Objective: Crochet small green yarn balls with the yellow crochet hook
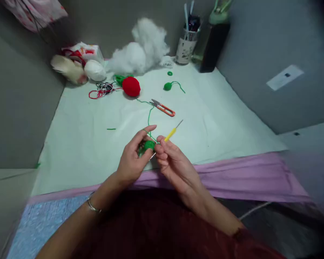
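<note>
My left hand [135, 154] is closed around a small green crochet piece [149, 145], with its index finger raised and green yarn [149, 120] running over it. Between the fingertips of my right hand [172, 158] is a crochet hook with a yellow handle [170, 134]. One thin metal end points up and away; the other end shows below the green piece, close to my left thumb. The yarn strand leads from the hands back past the orange-handled thread snips [164, 108]. Where hook and stitches meet is too small to make out.
A red yarn ball [131, 86] sits beside tangled cords [104, 89]. White stuffing [140, 50] is heaped at the back. A green crocheted ball with a tail [167, 86], a green ring [170, 73] and a short green strand [111, 128] lie about. A pen cup [184, 50] stands back right.
</note>
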Demonstrator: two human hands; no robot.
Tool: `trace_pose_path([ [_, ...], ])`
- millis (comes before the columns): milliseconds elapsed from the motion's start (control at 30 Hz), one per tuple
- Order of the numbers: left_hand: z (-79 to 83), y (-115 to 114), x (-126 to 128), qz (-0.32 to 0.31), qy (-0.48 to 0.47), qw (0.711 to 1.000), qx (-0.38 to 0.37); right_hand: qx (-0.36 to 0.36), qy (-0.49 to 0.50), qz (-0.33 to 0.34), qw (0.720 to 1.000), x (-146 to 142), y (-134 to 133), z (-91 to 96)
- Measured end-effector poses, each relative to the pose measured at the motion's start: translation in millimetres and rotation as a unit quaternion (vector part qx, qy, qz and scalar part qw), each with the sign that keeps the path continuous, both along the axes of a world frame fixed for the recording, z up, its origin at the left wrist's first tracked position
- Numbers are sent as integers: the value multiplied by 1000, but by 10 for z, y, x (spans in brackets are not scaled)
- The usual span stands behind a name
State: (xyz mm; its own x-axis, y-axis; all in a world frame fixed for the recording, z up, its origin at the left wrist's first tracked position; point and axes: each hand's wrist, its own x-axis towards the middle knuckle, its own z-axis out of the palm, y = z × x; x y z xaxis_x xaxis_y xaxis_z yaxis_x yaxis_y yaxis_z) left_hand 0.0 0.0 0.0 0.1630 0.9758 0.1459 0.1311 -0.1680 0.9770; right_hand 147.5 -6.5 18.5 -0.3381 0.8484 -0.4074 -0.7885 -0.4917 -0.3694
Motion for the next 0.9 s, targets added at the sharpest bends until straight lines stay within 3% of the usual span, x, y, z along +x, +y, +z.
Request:
trace_pose_path([
  [233, 43, 70, -9, -9, 14, 998, -68, 8, -17, -15, 1000, -58, -25, -39],
  [400, 75, 107, -78, -23, -79, 994, -67, 5, 2, 9, 1000, 4, 26, -13],
  [567, 150, 99, -90, -47, -149, 983, -95, 123, -82, 9, 989, 29, 27, 18],
  [800, 161, 7, 41, -27, -262, 948, -178, 273, -305, -98, 907, 16, -11, -140],
  [900, 158, -17, 98, -20, -290, 933, -212, 374, -410, -148, 819, 47, -3, -194],
])
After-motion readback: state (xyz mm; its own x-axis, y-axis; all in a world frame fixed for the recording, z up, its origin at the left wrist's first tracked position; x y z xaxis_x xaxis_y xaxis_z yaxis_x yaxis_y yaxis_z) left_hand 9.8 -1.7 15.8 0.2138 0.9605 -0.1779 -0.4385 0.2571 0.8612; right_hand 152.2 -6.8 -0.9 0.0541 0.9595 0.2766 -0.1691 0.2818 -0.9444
